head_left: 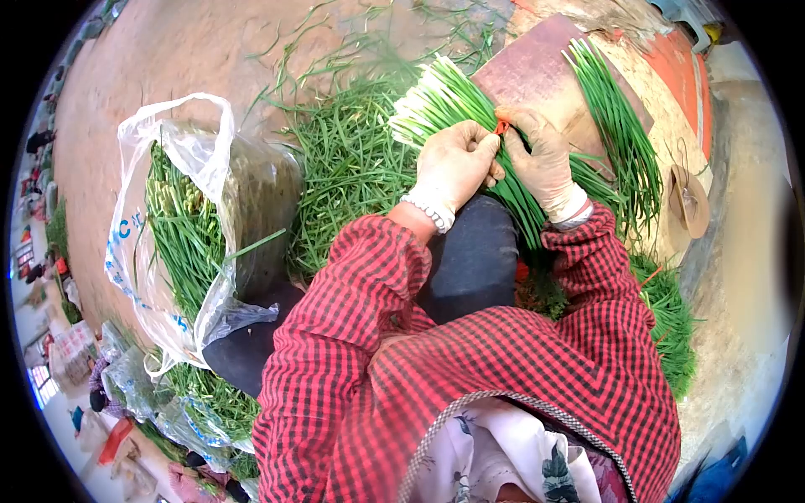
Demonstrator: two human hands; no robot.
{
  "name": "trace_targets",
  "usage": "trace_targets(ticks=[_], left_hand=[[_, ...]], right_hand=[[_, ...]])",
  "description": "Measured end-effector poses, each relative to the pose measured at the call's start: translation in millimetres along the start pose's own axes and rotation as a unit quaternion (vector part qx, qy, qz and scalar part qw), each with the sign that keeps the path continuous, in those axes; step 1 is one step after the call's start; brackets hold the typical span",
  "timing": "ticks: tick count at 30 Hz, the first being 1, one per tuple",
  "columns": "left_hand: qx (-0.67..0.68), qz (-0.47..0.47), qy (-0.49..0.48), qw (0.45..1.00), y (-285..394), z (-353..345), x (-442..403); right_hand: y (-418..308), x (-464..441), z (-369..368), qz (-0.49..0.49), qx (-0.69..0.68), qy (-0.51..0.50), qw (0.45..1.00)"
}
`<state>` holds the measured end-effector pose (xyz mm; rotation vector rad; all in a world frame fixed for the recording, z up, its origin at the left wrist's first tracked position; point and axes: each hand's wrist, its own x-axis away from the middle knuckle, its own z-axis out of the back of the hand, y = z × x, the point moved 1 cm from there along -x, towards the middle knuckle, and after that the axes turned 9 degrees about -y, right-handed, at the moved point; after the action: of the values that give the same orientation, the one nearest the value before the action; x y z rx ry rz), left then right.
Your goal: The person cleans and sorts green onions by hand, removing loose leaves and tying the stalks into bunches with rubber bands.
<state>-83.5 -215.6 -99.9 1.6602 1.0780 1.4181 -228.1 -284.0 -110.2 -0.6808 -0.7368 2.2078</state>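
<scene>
Both my hands wear pale gloves and meet at a bundle of green stalks (pixel 457 94) with white ends, held above my knee. A red tie (pixel 501 127) shows on the bundle between them. My left hand (pixel 457 159) has its fingers closed at the tie's left side. My right hand (pixel 541 159) pinches the tie from the right, thumb and forefinger bent toward it. Just right of the hands, another bunch of green stalks (pixel 616 126) lies over a reddish-brown board (pixel 528 71). The fingertips partly hide the tie's ends.
Left of my knees stands a clear plastic bag (pixel 222 159) of greens. Loose green leaves (pixel 348 159) cover the ground ahead. More greens (pixel 671 327) lie at my right side, near a tan disc-shaped object (pixel 689 201). People and bags are at the far left.
</scene>
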Motion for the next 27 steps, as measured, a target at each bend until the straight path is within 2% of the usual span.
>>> trace_targets(ticks=[2, 5, 7, 8, 10, 12, 14, 15, 16, 17, 19, 20, 22, 23, 25, 27], left_hand=[[-0.033, 0.002, -0.004, 0.999, 5, -2, -4], [-0.07, 0.023, 0.013, 0.997, 7, -1, -6], [-0.091, 0.017, 0.014, 0.996, 6, -2, -9], [-0.086, 0.029, 0.01, 0.996, 14, -3, -7], [-0.169, 0.027, 0.024, 0.985, 24, -3, -2], [-0.213, -0.027, 0.062, 0.975, 17, -3, -7], [-0.142, -0.024, 0.033, 0.989, 20, -1, 2], [-0.173, -0.017, 0.041, 0.984, 31, 1, 12], [-0.393, -0.191, 0.206, 0.876, 11, -4, 6], [-0.372, -0.201, 0.179, 0.888, 31, 0, 24], [-0.407, -0.327, 0.183, 0.833, 70, 14, 44], [-0.408, -0.324, 0.19, 0.832, 72, 21, 37], [-0.489, -0.537, 0.322, 0.607, 83, 30, 17], [-0.483, -0.54, 0.319, 0.611, 89, 37, 17], [-0.618, -0.294, 0.183, 0.706, 93, 46, 21], [-0.592, -0.273, 0.245, 0.718, 103, 40, 33]], right_hand=[[0, 0, 4, 0.006, -0.002, -0.001, 1.0], [-4, 0, 3, 0.001, -0.083, 0.024, 0.996], [-6, -5, 5, 0.005, -0.04, 0.002, 0.999], [-13, -7, 9, -0.026, 0.004, -0.046, 0.999], [6, -7, -4, -0.052, 0.054, -0.003, 0.997], [28, -9, -10, -0.061, 0.028, 0.012, 0.998], [16, -12, -1, -0.101, -0.043, -0.009, 0.994], [14, -10, 0, -0.12, -0.076, -0.022, 0.99], [5, -5, -2, -0.078, -0.083, 0.009, 0.993], [-2, 0, -3, -0.043, -0.089, 0.042, 0.994], [-38, 4, 1, 0.004, -0.063, 0.046, 0.997], [-52, 5, 8, 0.018, -0.046, 0.043, 0.998], [-75, -1, 24, 0.045, -0.008, 0.05, 0.998], [-84, -8, 37, 0.055, 0.017, 0.063, 0.996], [-108, -31, 59, 0.052, -0.019, 0.122, 0.991], [-115, -45, 72, 0.052, 0.005, 0.149, 0.987]])
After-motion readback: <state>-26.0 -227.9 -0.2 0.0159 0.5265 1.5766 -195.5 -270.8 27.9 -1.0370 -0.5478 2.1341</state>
